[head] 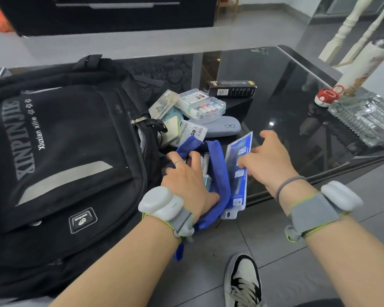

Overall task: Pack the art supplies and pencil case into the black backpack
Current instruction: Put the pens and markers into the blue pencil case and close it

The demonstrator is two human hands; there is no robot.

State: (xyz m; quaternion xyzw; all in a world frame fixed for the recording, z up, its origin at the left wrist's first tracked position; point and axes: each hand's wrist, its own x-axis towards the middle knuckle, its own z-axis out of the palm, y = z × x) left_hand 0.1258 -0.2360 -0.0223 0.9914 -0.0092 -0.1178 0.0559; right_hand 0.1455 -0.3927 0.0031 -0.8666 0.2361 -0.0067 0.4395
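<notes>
On the glossy black desk (275, 89), the left hand (186, 173) curls into the open blue pencil case (220, 173), its grip holding the mouth wide beside the black backpack (60, 156). The right hand (268, 160) pinches a flat blue-and-white packet (238, 171), upright against the case's edge. More supplies, including a clear marker box (202, 106), lie piled just behind.

Matt black cloth backpack (60, 151) with a metal zip pull (138, 120); blue cloth pencil case (220, 180); clear glossy plastic box (201, 106); glossy blue plastic packet (238, 173); glossy, mirror-smooth black table (286, 89).
</notes>
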